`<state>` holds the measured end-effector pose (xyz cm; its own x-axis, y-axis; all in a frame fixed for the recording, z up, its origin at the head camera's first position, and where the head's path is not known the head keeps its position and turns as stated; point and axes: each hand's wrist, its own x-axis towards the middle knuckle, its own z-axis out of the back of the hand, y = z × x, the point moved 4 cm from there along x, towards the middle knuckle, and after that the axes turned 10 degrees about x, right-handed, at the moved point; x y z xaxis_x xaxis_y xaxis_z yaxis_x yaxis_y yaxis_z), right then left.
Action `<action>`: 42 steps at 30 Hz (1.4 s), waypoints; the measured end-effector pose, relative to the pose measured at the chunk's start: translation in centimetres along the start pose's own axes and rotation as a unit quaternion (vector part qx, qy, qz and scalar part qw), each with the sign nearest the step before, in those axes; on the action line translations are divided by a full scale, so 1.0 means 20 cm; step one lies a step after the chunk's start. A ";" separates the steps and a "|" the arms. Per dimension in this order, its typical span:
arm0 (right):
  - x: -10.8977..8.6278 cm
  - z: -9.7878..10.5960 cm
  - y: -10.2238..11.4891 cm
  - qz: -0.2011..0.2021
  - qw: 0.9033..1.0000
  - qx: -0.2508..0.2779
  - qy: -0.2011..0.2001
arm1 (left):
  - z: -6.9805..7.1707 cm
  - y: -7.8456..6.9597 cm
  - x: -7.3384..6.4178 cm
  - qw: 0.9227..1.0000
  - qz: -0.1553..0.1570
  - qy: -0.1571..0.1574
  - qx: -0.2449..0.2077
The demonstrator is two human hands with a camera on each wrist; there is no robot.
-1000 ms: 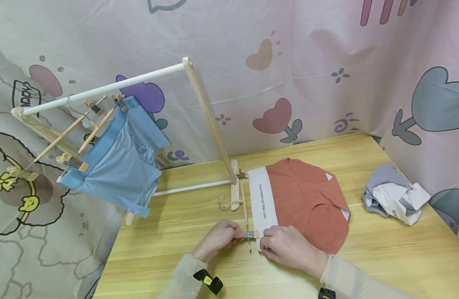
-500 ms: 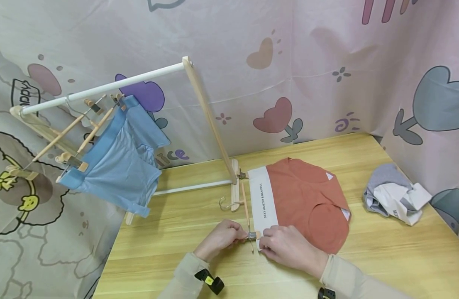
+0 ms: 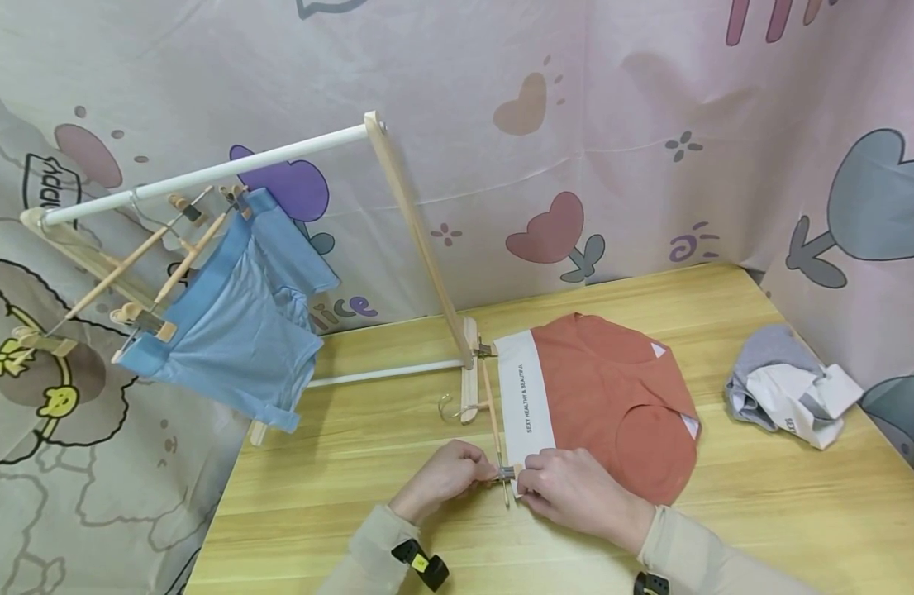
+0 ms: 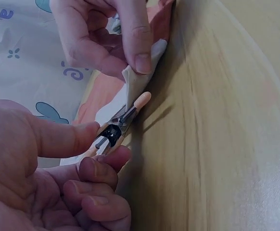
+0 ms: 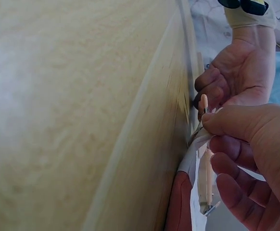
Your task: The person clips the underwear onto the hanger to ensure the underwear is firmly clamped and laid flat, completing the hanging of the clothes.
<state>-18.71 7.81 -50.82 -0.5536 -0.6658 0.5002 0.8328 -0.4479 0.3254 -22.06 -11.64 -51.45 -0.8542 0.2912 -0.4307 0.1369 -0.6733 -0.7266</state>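
Observation:
A pair of rust-red underpants point(image 3: 598, 380) lies flat on the table, its white waistband point(image 3: 526, 397) facing a wooden clip hanger point(image 3: 492, 417). Between thumb and forefinger, my left hand point(image 3: 445, 478) pinches the near clip point(image 4: 112, 135) of that hanger. My right hand point(image 3: 576, 492) pinches the near corner of the waistband, lifted a little off the wood in the left wrist view. The clip's tip meets the fabric beside the right fingertips; how far it reaches over the cloth is hard to tell. The hanger's far clip point(image 3: 484, 350) sits at the waistband's far corner.
A wood-and-white rack point(image 3: 405, 198) stands at the left. Blue shorts point(image 3: 241, 306) hang from it on a clip hanger, with another hanger point(image 3: 122, 273) alongside. A crumpled grey-and-white garment point(image 3: 787, 388) lies on the right of the table point(image 3: 338, 496). Printed curtains surround it.
My left hand has shifted slightly right, bringing the hanger's near end and its clip closer to the waistband corner. The right hand has stayed on that corner.

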 end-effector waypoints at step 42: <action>0.38 0.15 -0.60 -0.213 0.972 0.066 0.071 | 0.20 -0.15 0.05 0.980 -0.074 -0.101 0.155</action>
<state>-32.96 9.89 -48.50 -0.8358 -0.5171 0.1847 0.5167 -0.6267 0.5833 -25.42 -11.98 -47.54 -0.9391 0.2828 -0.1954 -0.1291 -0.8171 -0.5618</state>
